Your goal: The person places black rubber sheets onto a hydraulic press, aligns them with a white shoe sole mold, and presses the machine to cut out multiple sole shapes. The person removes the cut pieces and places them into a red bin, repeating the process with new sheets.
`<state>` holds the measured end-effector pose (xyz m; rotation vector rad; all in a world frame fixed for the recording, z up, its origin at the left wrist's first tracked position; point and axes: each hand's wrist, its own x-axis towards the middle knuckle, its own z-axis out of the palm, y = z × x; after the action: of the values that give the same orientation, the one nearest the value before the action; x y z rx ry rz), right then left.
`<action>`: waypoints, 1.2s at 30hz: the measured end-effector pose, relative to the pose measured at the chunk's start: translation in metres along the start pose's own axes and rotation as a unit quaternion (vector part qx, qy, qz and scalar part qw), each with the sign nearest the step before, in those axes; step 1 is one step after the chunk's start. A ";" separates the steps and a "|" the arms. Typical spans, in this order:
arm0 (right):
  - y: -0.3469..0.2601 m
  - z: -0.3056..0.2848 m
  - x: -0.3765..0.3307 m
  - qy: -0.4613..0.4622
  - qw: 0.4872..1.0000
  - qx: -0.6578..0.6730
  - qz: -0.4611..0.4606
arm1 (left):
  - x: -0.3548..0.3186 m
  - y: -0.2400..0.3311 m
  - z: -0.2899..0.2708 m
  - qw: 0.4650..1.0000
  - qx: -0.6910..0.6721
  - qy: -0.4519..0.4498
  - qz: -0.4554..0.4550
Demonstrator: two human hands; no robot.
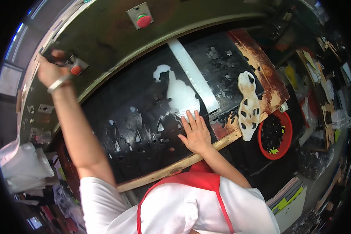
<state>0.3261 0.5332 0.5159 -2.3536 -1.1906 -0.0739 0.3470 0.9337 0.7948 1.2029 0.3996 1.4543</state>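
My left arm reaches up to the machine's green front panel. My left hand (50, 72), with a white band at its wrist, is beside a red push button (76, 70); its fingers are blurred, so their grip is unclear. Flat on the black sheet material (117, 103) lies my right hand (197, 136), fingers spread and holding nothing. Just beyond its fingertips is a shiny pale patch (179, 91). Several cut-out holes show in the sheet to its left. A light metal strip (195, 76) crosses the work surface beyond my right hand.
A white mould-like piece with holes (249, 107) rests at the right. Black scraps (222, 64) litter the board near it. Beside the table stands a red basin (288, 136) of black and yellow-green scraps. A wooden rail (163, 171) edges the front. Another red button (144, 20) sits higher up.
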 end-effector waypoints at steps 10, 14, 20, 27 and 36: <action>-0.035 -0.036 -0.036 -0.088 0.933 0.298 0.180 | -0.183 0.011 -0.073 0.753 0.360 -0.468 0.289; -0.045 -0.018 -0.040 -0.075 0.864 0.449 0.216 | -0.314 -0.019 -0.130 0.750 0.224 -0.610 0.122; -0.048 -0.010 -0.042 0.004 0.688 0.689 0.227 | -0.355 -0.017 -0.135 0.783 0.226 -0.573 0.086; -0.056 0.004 -0.037 -0.186 0.787 0.527 0.259 | -0.355 -0.029 -0.138 0.831 0.156 -0.401 -0.353; -0.048 0.021 -0.043 -0.048 0.842 0.483 0.235 | -0.136 0.008 -0.073 0.985 -0.054 0.034 -0.161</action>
<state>0.2594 0.5344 0.5054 -1.6404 -0.4387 0.6648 0.2582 0.8391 0.7104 0.9535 0.5295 1.2226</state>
